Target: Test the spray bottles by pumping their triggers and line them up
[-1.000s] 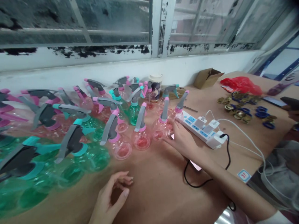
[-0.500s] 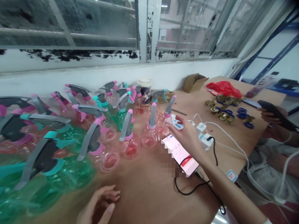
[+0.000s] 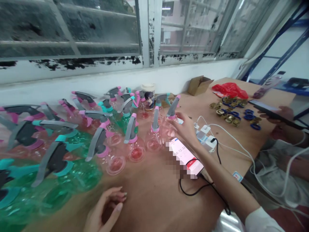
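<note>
My right hand (image 3: 186, 128) reaches forward over the wooden table (image 3: 156, 196), fingers stretched out and holding nothing. Its fingertips are at a pink spray bottle (image 3: 172, 120) beside the white power strip (image 3: 205, 138). Just under my wrist lies a phone (image 3: 187, 158) with its screen lit and a black cable (image 3: 202, 190) plugged in. My left hand (image 3: 104, 211) rests near the front edge of the table, fingers loosely curled and empty. Several pink and green spray bottles (image 3: 96, 141) with grey triggers stand and lie across the left half.
A printed cup (image 3: 147, 96) stands behind the bottles. At the back right are a cardboard box (image 3: 199, 84), a red bag (image 3: 230, 90) and several gold and blue rings (image 3: 233, 112). Another person's hand (image 3: 280, 113) holds a phone at the right. White cables (image 3: 243, 148) trail off the table.
My right hand lifted off the phone, which now lies uncovered, and moved forward to the pink bottles. My left hand has barely moved. The view shifted slightly.
</note>
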A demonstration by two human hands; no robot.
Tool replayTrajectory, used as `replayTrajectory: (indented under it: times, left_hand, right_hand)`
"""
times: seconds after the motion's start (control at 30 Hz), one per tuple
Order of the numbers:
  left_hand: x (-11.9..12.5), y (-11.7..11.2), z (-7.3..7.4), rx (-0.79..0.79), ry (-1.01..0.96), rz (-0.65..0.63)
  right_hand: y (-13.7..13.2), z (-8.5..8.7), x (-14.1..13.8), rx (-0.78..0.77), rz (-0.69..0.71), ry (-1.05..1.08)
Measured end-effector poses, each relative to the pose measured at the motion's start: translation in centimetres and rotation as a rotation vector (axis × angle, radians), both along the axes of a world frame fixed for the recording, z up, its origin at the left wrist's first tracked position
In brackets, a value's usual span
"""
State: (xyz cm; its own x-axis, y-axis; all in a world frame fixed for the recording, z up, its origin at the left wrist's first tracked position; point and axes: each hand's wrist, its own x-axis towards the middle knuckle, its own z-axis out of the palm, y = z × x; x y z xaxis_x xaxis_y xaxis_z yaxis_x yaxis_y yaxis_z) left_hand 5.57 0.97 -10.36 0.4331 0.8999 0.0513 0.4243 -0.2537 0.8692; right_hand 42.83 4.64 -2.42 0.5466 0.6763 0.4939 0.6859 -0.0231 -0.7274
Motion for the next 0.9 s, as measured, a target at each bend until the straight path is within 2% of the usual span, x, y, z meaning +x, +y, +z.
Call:
replayTrajectory:
  times: [0.1, 0.2, 0.27, 0.33, 0.4, 0.47, 0.53, 0.63, 0.73, 0.9]
  left_hand:
    - [0.6, -0.3, 1.3, -0.036, -0.021, 0.017]
    - [0.8, -0.3, 2.7, -0.032, 0.004, -0.006]
    - [0.9, -0.4, 3.7, -0.002, 0.041, -0.05]
    - [0.9, -0.6, 5.0, 0.041, 0.058, -0.103]
    - [0.9, -1.0, 6.5, 0.088, 0.032, -0.158]
    - [0.8, -1.5, 8.2, 0.122, -0.003, -0.233]
    - [0.4, -2.0, 9.8, 0.167, -0.058, -0.249]
    - [-1.3, -2.6, 11.3, 0.208, -0.069, -0.241]
    - [-4.1, -3.1, 11.6, 0.242, -0.053, -0.173]
    - [-8.5, -4.4, 10.8, 0.202, -0.096, -0.061]
  right_hand:
    - [-2.7, 2.2, -0.8, 0.024, 0.027, -0.04]
    - [-7.1, 4.5, -2.6, -0.014, 0.061, -0.101]
    - [-10.1, 5.4, -4.6, -0.078, 0.107, -0.129]
    - [-12.3, 5.6, -7.2, -0.074, 0.155, -0.172]
    - [-13.5, 5.2, -10.2, -0.027, 0.272, -0.174]
    - [-13.6, 4.5, -13.4, -0.054, 0.483, -0.119]
    - [-13.1, 3.6, -16.7, -0.071, 0.637, -0.016]
    - [-12.2, 2.3, -21.5, -0.121, 0.77, 0.07]
    - [-11.7, 1.1, -25.6, -0.121, 0.84, 0.056]
    - [-11.3, -0.9, -30.5, -0.057, 0.869, 0.0]
